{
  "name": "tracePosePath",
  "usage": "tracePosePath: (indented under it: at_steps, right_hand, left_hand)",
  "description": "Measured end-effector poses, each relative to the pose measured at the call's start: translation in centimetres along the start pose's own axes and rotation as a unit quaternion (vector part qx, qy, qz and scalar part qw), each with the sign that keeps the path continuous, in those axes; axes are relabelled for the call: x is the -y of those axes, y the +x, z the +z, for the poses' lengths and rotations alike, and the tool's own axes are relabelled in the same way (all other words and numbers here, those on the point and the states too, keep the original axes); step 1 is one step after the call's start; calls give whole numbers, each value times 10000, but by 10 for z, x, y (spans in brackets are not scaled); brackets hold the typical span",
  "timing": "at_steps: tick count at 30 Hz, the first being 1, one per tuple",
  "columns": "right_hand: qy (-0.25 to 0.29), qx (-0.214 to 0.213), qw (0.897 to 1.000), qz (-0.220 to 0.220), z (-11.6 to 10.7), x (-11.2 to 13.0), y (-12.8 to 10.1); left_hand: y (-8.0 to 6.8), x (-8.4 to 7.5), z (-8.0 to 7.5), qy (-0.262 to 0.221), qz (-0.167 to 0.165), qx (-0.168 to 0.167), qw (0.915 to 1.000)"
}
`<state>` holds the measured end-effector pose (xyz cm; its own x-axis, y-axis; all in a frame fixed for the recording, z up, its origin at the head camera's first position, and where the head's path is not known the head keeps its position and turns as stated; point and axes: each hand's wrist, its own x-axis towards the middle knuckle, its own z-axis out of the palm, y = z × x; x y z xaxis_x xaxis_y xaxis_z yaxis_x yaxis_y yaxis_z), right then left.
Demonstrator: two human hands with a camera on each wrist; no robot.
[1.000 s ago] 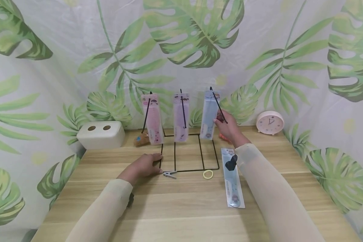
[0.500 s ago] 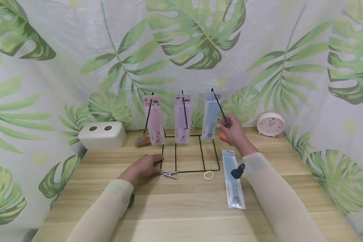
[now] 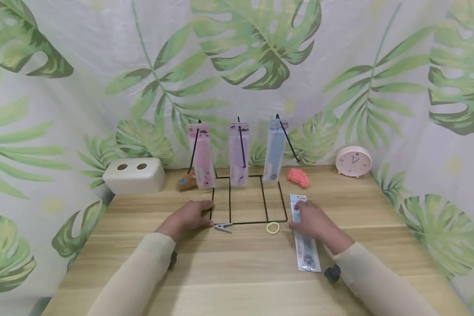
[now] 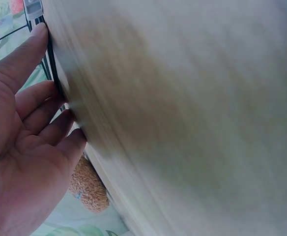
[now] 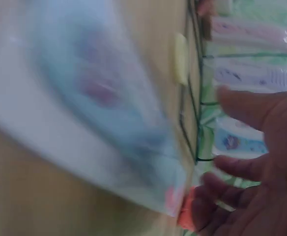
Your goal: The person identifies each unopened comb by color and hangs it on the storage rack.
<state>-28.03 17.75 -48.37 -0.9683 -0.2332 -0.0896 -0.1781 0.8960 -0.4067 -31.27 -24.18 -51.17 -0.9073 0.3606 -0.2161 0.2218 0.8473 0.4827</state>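
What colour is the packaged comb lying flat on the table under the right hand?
Light blue, in clear packaging: the flat comb pack beneath the right hand. Head view shows it best.

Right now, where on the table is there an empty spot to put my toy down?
The bare wood along the near edge of the table, between the two sleeves, is free. So is the right side, between the pink clock and the flat comb packet. It is crowded around the wire rack, with the clip and hair tie.

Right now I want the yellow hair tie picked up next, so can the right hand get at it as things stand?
Probably yes. The right hand rests over the blue packaged comb lying flat on the table, and the yellow hair tie lies just beside it on bare wood, with nothing between them.
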Motion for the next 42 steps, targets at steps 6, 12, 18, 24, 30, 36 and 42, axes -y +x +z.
tracePosePath:
  at_steps: [6,12,18,24,30,36,42]
  right_hand:
    - [-402,207,9982,388,18,-11,-28]
    - [-106,177,9960,865,14,-31,-36]
    - [166,374,9919,1200,2,-53,-44]
    - [301,405,9919,1166,-2,-63,-46]
    - [421,368,9927,1066,-4,-67,-46]
    - [609,480,9934,841,-9,-72,-45]
    - [1225,601,9895,476,-26,-87,-54]
  left_hand:
    - [1,-5,1,-30,-86,15,10000]
    - [0,-5,1,-118,-104,-10,9999]
    - [0,-2,4,-140,-155,48,9998]
    - [0,-1,4,-128,-212,-19,9997]
    - [0,0,4,-159,-158,15,9997]
    - [0,0,2,-79,-141,-57,9999]
    - [3,-3,1,-47,-115,-23,9999]
